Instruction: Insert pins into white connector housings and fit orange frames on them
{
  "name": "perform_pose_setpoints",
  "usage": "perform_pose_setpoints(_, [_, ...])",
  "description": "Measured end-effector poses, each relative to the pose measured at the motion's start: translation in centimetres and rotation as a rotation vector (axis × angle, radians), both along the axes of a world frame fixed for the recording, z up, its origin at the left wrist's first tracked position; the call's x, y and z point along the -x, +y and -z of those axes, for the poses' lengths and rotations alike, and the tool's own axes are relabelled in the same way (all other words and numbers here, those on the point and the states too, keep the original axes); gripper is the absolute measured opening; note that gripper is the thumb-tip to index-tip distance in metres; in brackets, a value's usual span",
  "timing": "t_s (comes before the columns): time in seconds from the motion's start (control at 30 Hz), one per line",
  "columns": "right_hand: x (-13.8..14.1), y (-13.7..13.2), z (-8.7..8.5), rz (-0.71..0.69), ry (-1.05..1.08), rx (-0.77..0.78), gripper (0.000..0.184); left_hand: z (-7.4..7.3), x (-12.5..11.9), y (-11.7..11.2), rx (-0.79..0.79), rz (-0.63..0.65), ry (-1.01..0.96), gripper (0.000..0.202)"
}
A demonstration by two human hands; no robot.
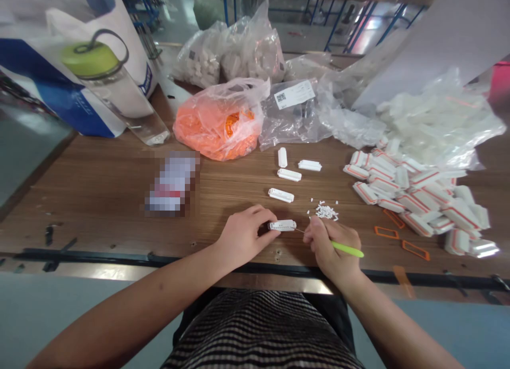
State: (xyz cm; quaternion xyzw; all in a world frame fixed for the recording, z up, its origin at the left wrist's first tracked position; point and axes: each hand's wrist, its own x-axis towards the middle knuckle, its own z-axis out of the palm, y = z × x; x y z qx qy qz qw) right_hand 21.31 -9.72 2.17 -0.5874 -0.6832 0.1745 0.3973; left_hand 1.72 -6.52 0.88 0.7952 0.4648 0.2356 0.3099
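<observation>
White plastic connector housing (282,225) pinched tight in the left hand (245,237), right hand (330,246) clamped on a green-handled pick (347,248). Bracing both hands close keeps things steady.

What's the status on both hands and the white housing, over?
Left hand gripping white plastic housing. Right hand holding green-handled pick, thin tip at housing's end. White plastic bits beside right hand, not blocking.

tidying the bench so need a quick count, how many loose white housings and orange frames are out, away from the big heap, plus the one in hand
loose white housings: 4
white housing in left hand: 1
orange frames: 3
total: 8
</observation>
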Motion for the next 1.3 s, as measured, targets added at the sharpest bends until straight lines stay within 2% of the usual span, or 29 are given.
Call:
perform_pose_setpoints(0.13, [-0.15, 0.04, -0.03, 0.005, 0.028, 0.018, 0.044, 0.01, 0.02, -0.01, 0.006, 0.003, 0.003, 0.008])
perform_pose_setpoints(0.33, [-0.68, -0.04, 0.48, 0.084, 0.095, 0.002, 0.046, 0.05, 0.04, 0.00, 0.009, 0.003, 0.014, 0.010])
perform_pose_setpoints(0.73, [-0.39, 0.01, 0.10, 0.065, 0.037, 0.019, 0.046, -0.02, 0.06, 0.01, 0.001, 0.002, 0.006, 0.008])
perform_pose_setpoints(1.03, [-0.31, 0.43, -0.19, -0.063, -0.042, -0.031, 0.042, -0.16, -0.03, -0.04, 0.007, -0.002, -0.009, 0.007])
perform_pose_setpoints(1.3, [-0.49, 0.15, 0.18, 0.066, 0.075, 0.023, 0.047, 0.05, 0.06, -0.02, -0.012, 0.001, -0.003, 0.008])
